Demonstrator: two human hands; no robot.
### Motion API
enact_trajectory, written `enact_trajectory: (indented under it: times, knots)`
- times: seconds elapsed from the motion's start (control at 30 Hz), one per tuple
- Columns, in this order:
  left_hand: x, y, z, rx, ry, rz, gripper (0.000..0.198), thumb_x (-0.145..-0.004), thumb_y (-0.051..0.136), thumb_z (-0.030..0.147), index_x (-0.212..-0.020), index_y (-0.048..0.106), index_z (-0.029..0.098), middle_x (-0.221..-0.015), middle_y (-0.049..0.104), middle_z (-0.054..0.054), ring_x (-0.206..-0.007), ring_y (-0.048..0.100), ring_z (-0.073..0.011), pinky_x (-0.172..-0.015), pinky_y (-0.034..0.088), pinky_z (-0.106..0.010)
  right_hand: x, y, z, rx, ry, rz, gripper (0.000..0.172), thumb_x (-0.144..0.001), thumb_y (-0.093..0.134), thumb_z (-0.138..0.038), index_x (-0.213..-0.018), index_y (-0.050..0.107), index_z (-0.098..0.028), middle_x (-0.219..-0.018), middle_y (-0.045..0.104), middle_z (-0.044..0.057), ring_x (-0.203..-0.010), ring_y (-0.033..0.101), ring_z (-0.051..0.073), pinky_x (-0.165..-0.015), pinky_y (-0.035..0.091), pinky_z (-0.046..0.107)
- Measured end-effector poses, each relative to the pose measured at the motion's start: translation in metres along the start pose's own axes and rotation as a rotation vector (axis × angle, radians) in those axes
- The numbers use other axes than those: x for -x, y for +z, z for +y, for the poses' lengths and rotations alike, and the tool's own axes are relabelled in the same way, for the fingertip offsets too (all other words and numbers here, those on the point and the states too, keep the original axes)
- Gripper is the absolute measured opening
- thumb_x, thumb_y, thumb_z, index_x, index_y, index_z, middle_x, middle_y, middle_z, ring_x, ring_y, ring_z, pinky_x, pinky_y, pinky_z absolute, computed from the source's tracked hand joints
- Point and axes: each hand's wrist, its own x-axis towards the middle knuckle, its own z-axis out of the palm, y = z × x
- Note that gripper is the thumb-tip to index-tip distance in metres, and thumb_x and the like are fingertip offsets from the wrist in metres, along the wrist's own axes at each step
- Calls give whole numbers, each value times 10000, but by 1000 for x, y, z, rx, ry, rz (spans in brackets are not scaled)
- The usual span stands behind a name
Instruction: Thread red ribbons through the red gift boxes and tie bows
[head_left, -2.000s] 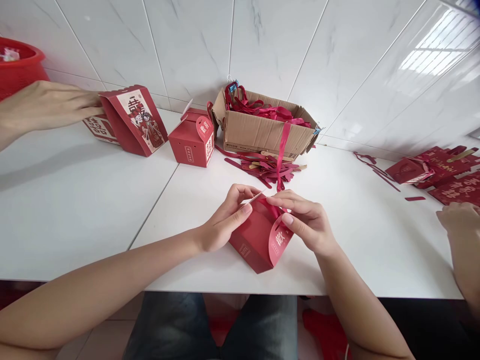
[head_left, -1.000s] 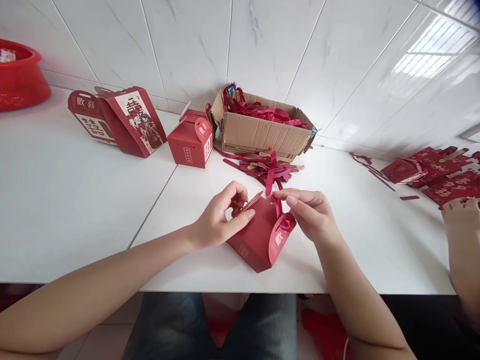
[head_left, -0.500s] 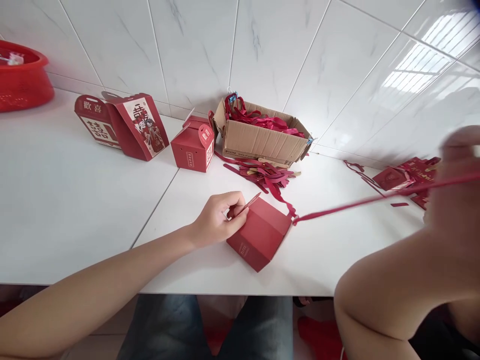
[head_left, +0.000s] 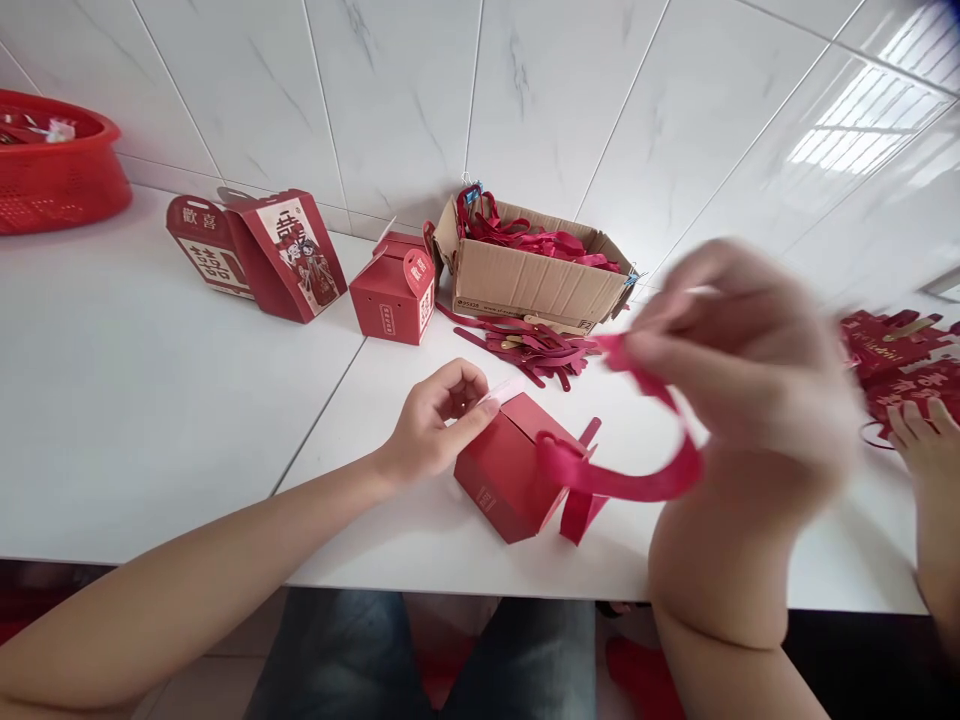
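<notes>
A small red gift box [head_left: 499, 475] lies on the white table in front of me. My left hand [head_left: 439, 425] pinches a flap at its upper left edge between thumb and fingers. Raised to the right, my right hand [head_left: 750, 370] is blurred by motion, its fingers closed on a red ribbon [head_left: 637, 485]. The ribbon hangs in a loop from those fingers down to the right side of the box, and a piece of it rests beside the box. Just behind the box is a pile of flat red strips [head_left: 529, 345].
Against the tiled wall stands a cardboard box [head_left: 536, 275] full of red ribbons. Left of it are a folded red gift box [head_left: 394, 290], two more printed boxes [head_left: 289, 255] and a red plastic basket [head_left: 60, 185]. Another person's hand [head_left: 926, 440] touches red cardboard pieces [head_left: 907, 360] at right.
My right hand has come in from the far right toward the box, and the taut ribbon now hangs slack in a loop. My left hand stays at the box. Another person's hand now shows at right.
</notes>
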Motion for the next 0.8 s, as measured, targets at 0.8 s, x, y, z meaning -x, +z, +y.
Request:
enact_trajectory:
  times: [0.8]
  knots:
    - [-3, -1, -2, 62, -57, 120, 192, -839, 612, 307, -751, 490, 189, -615, 433, 41, -560, 369, -95, -508, 297, -238, -41, 35, 42, 161, 277, -291, 244, -774, 660, -219, -674, 439, -195, -611, 446, -39, -546, 373, 76, -479, 301, 231]
